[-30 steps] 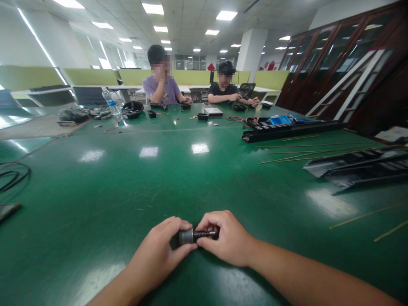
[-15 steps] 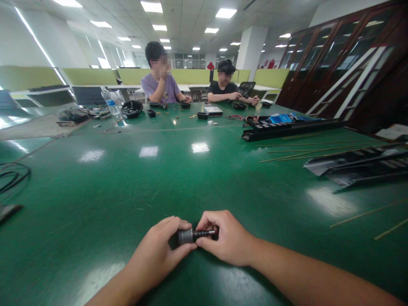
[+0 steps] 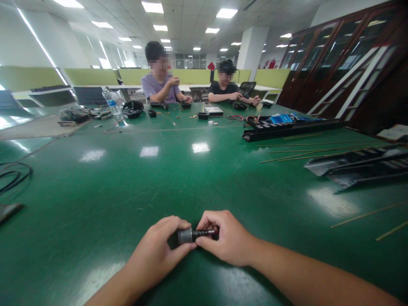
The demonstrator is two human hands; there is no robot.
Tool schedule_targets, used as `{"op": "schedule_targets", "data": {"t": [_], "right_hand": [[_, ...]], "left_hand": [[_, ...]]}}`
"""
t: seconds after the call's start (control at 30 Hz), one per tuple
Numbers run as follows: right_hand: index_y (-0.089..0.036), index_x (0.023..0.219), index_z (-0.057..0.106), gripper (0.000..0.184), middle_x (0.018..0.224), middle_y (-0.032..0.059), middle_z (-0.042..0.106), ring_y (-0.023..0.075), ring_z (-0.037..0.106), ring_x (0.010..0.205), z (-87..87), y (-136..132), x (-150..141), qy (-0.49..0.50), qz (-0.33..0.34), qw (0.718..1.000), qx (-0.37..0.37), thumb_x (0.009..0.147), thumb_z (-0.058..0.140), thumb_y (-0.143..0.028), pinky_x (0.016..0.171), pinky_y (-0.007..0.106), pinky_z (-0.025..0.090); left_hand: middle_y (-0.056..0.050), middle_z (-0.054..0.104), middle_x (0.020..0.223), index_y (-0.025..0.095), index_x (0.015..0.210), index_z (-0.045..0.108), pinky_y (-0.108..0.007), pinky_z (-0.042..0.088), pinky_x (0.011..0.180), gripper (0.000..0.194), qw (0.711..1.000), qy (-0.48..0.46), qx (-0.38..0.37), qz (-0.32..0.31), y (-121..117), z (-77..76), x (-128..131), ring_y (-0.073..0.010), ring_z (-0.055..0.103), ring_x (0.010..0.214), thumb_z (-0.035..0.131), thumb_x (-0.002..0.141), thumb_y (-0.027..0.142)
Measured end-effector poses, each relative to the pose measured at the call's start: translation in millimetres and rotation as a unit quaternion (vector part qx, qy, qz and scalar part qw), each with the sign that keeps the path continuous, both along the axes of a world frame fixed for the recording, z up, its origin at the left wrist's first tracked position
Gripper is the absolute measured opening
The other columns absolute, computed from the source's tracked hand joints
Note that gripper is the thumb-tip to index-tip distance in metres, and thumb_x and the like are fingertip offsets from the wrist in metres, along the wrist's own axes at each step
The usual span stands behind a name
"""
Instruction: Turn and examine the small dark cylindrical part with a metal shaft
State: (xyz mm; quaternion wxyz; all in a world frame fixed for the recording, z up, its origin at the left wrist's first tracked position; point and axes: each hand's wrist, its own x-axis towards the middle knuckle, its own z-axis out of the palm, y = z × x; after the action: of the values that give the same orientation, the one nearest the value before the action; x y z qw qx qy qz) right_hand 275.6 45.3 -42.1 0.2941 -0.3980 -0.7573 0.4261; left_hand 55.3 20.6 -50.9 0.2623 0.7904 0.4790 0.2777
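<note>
A small cylindrical part (image 3: 185, 236) lies lengthwise between the person's two hands, low in the view over the near side of the table; whether it touches the surface cannot be told. Its thick end is a smooth grey barrel, and from this a thinner, dark, ringed shaft runs to the right, ending in a bright metal tip. The left hand (image 3: 159, 244) grips the barrel, thumb on the near side and fingers over the far side. The right hand (image 3: 228, 240) has its fingers curled round the shaft, thumb and forefinger pinching close to where it meets the barrel; the tip points into the palm. The hands are just beside each other. Beneath them spreads the glossy green table (image 3: 153, 178), marked with scratches and light reflections. At its left edge lie a coiled black cable (image 3: 14, 180) and the corner of a dark flat object (image 3: 9, 210). To the right are thin yellowish rods (image 3: 296, 155), open metal channels (image 3: 357, 174) and a long black rail (image 3: 287, 135) with blue packets (image 3: 282, 119) by it. Along the far side stand a clear bottle (image 3: 111, 103) and a white box (image 3: 213, 111), near two seated people, one in purple (image 3: 162, 89), one in black (image 3: 219, 89).
</note>
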Motion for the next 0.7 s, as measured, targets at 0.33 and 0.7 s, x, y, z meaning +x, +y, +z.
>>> {"op": "schedule_targets", "data": {"t": [0.33,0.7], "right_hand": [[-0.015,0.077,0.065,0.008,0.064,-0.0034,0.059,0.0097,0.050,0.056,2.3,-0.6,-0.3,-0.007,-0.006,1.000,-0.008,0.073,0.070,-0.019,0.052,0.021,0.034],[-0.015,0.075,0.065,0.010,0.061,-0.0036,0.058,0.0091,0.048,0.054,1.0,-0.6,-0.4,-0.003,-0.017,1.000,-0.011,0.072,0.072,-0.021,0.051,0.020,0.032]], "left_hand": [[-0.001,0.067,0.102,0.025,0.105,0.061,-0.031,0.051,0.087,0.024,1.000,0.002,0.010,0.001,-0.7,4.1,0.0,-0.0179,0.065,0.096,0.071,0.083,0.027],[-0.001,0.067,0.102,0.025,0.104,0.061,-0.031,0.050,0.087,0.024,1.000,0.001,-0.003,-0.003,-3.1,4.2,-1.7,-0.0174,0.064,0.096,0.071,0.083,0.026]]}}
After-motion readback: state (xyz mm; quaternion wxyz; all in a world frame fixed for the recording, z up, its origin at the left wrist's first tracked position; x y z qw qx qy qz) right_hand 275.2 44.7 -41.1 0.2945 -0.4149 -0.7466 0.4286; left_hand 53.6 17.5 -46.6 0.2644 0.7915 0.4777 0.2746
